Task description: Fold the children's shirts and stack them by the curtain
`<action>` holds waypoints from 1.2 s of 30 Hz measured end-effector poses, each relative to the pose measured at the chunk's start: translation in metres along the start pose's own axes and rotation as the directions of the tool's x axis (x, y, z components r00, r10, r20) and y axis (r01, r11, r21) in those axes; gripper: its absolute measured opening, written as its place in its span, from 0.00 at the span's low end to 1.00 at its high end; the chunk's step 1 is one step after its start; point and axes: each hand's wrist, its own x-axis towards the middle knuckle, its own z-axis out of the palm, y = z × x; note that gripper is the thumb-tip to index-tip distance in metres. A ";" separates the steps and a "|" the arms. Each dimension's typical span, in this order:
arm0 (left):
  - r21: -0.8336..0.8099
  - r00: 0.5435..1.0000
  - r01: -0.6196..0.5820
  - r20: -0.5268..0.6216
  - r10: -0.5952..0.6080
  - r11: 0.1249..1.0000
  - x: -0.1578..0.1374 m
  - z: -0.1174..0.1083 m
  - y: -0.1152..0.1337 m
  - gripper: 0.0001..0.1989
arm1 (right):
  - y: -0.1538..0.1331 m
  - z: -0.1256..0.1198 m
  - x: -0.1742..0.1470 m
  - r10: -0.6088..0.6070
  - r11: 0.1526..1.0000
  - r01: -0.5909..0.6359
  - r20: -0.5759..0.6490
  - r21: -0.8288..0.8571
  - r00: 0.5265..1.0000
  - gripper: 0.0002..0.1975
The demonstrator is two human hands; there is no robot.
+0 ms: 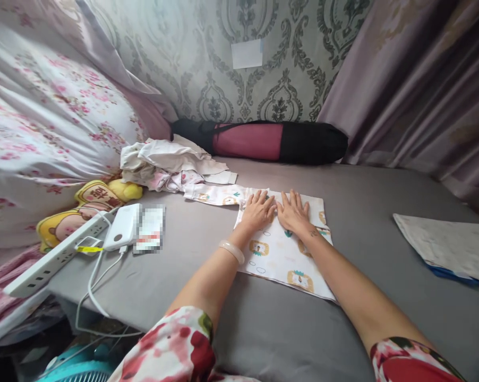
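A white child's shirt (273, 260) printed with lion faces lies spread on the grey sheet. One of its sleeves (213, 194) stretches out to the left, while the right side looks folded in. My left hand (258, 209) rests flat on the upper part of the shirt, fingers apart. Close beside it, my right hand (294, 212) also lies flat on the cloth with its fingers spread. The two hands nearly meet at the thumbs and cover part of the collar area. Neither hand grips anything.
Crumpled clothes (176, 159) are heaped beyond the sleeve. A long black and maroon bag (247, 140) lies along the wall. To the left are a power strip (60, 254), a white power bank (122, 227) with cables, and plush toys (98, 196). Folded cloth (450, 244) lies at right.
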 end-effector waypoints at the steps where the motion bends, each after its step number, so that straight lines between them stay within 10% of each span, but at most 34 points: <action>1: 0.005 0.999 0.008 0.033 -0.008 1.000 0.000 0.000 0.001 0.25 | -0.002 0.002 0.000 0.007 1.000 -0.007 0.008 0.003 1.000 0.30; 11: 0.013 0.991 0.061 0.122 -0.062 0.998 0.004 0.001 0.001 0.25 | -0.002 0.003 0.005 0.030 0.999 -0.029 0.050 -0.019 0.998 0.31; 16: 0.013 0.993 0.112 -0.023 -0.112 0.994 0.004 0.002 -0.001 0.23 | -0.011 -0.002 0.006 0.058 0.998 -0.056 0.083 -0.031 0.995 0.31; 25: -0.172 0.986 0.130 -0.084 -0.146 0.977 0.006 0.003 -0.011 0.20 | -0.038 0.005 0.009 -0.190 0.982 0.190 0.027 0.000 0.981 0.29; 36: -0.193 0.988 0.137 -0.048 -0.149 0.972 0.010 0.009 -0.016 0.20 | -0.035 0.014 0.014 -0.212 0.977 0.213 0.067 -0.001 0.975 0.29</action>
